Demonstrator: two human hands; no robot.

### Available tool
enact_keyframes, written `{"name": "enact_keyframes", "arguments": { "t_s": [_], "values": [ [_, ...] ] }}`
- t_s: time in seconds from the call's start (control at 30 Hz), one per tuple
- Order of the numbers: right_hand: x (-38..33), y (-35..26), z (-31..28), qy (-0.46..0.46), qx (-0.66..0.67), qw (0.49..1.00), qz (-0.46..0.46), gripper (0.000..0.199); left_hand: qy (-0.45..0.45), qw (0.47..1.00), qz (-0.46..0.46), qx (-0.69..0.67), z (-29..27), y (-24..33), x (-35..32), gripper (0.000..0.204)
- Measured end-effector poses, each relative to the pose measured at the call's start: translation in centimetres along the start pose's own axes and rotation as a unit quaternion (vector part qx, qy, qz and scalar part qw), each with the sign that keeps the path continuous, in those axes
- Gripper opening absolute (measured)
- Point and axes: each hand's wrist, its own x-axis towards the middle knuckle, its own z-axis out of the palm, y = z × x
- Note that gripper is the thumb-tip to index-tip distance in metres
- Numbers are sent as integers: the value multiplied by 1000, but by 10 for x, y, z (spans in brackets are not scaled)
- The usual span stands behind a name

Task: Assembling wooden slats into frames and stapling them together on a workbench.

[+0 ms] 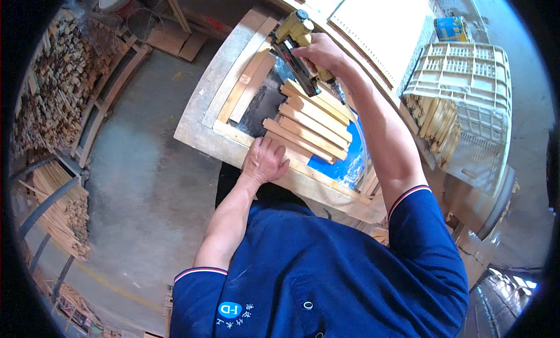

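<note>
Right hand (322, 53) grips the yellow pneumatic nail gun (294, 43), nose down on the pale wooden slats (309, 125). Left hand (265, 160), open, presses the wooden frame (233, 133) flat, steadying it.

a yellow and black nail gun (297, 43) over pale tan wooden slats (309, 122), a bright blue sheet (350, 163) beneath them, a cream latticed plastic crate (466, 98), a blue and yellow can (450, 28), and a navy shirt (326, 279) with red-and-white striped sleeve edging.
</note>
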Motion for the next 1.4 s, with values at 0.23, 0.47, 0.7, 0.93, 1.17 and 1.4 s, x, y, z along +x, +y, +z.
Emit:
{"name": "enact_keyframes", "arguments": {
  "t_s": [0.23,0.47,0.7,0.93,1.17,1.4],
  "values": [
    [4,-9,6,4,15,999,44,26,-18,1000,-4,-21,1,-4,-3,26],
    [7,-14,5,-6,30,998,59,23,-19,1000,4,-17,2,-4,-5,26],
    [-5,-24,19,8,-71,997,26,24,-32,999,0,-14,1,-4,-10,29],
    [-131,-45,138,-77,-280,939,-186,44,-111,987,-46,-102,22,-4,-20,37],
    [-147,-48,182,-88,-352,912,-190,43,-262,934,-152,-187,32,-8,-26,61],
    [-145,-51,181,-121,-358,908,-178,40,-194,945,-144,-219,34,-7,-36,53]
  ]
}}
